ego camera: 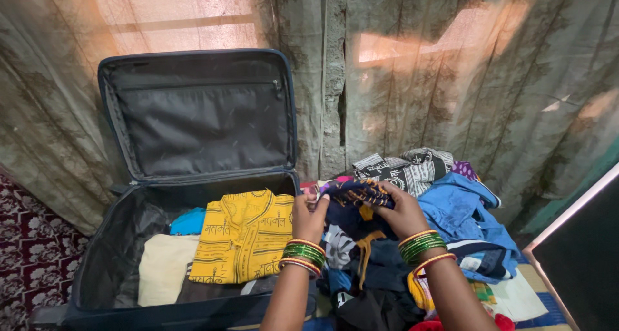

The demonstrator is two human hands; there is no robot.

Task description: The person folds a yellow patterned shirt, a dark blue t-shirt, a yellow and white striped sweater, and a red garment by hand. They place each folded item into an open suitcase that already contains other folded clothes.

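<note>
My left hand (pixel 309 218) and my right hand (pixel 400 210) both grip a dark blue garment with orange trim (pixel 358 194), lifted above a heap of clothes (pixel 367 273). Green and orange bangles ring both wrists. To the left lies an open dark suitcase (pixel 106 253) with its lid (pixel 200 112) propped upright against the curtain. Inside it a folded yellow printed shirt (pixel 242 235) rests on top, with a cream cloth (pixel 164 266) and a bit of blue fabric (pixel 189 222) beside it.
A light blue garment (pixel 461 215) and a black-and-white patterned cloth (pixel 406 168) top the pile at the right. A greenish curtain (pixel 451 79) hangs behind. A patterned red carpet (pixel 32 253) is at the left, and a dark panel (pixel 580 260) at the right edge.
</note>
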